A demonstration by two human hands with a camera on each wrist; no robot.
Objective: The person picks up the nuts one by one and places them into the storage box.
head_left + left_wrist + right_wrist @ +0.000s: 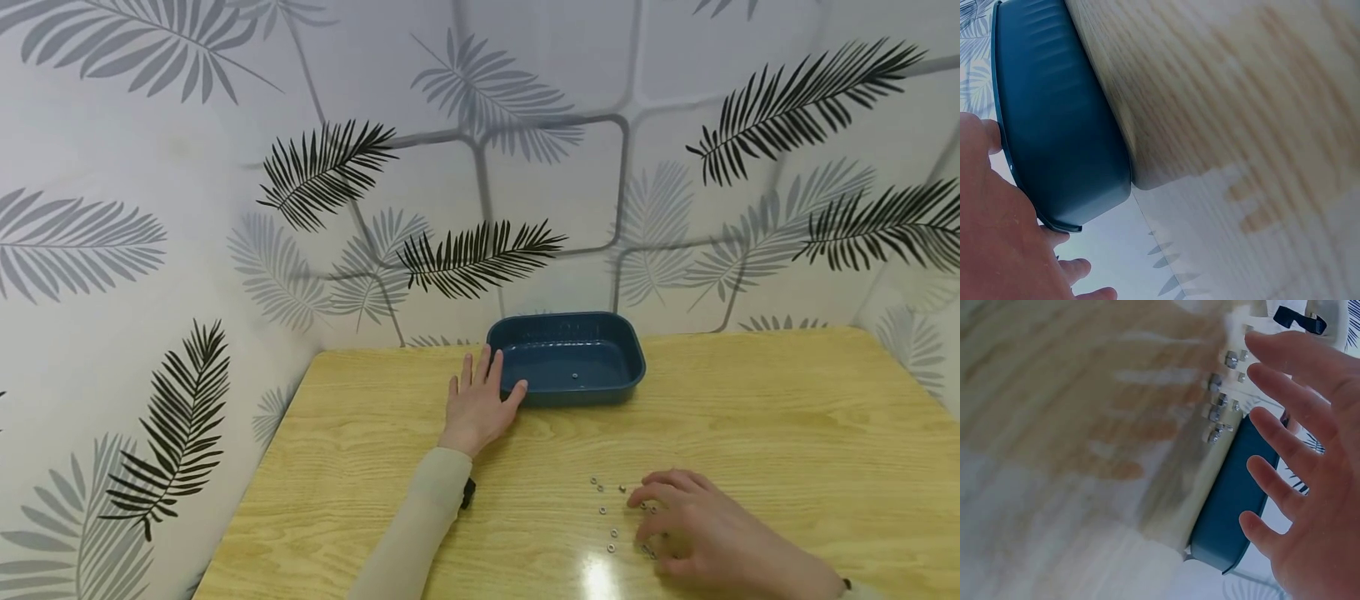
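A dark blue rectangular tray (566, 398) stands near the table's back edge, with one small metal nut (574, 376) on its floor. My left hand (480, 412) touches the tray's left end, fingers spread and thumb by the front corner. In the left wrist view, the tray's side (1063, 119) lies beside that hand. Over the front right of the table, my right hand (701, 529) hovers above several small metal nuts, its fingers apart and slightly bent. Nothing shows between them in the right wrist view. More nuts (602, 510) lie loosely to its left; some are partly hidden beneath the fingers.
The wood-grain table (360, 500) meets a wall (435, 183) with a leaf pattern just behind the tray. Another wall stands along the table's left side. A dark band (468, 493) sits at the left wrist.
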